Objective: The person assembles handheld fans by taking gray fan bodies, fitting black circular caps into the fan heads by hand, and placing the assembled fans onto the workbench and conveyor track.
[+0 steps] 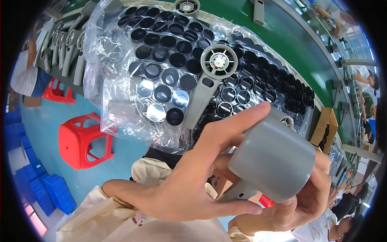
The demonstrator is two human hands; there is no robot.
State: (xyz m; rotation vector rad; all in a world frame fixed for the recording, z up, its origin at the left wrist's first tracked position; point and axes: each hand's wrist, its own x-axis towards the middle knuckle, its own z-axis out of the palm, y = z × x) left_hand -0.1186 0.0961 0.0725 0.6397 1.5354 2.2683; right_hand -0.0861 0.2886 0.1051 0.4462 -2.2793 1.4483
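Close in front of me is a grey plastic housing (274, 157), a wide smooth cylinder with a handle that shows a small dark slot. It is tilted, with the handle toward the lower left. My left hand (189, 177) is closed on its left side, index finger along the top and thumb below. Gripping the lower right side of the cylinder is my right hand (308, 197), its fingers partly behind it. Beyond them, a similar grey unit (219, 61) lies on the black caps, its round spoked end with a pale centre facing up.
Many round black caps (162, 93) lie in rows on clear plastic film (111, 86). More grey units (66, 48) stand at the far left, and another (187, 6) sits at the back. A green conveyor belt (290, 52), cardboard box (324, 127), red stool (82, 141) and co-workers surround the table.
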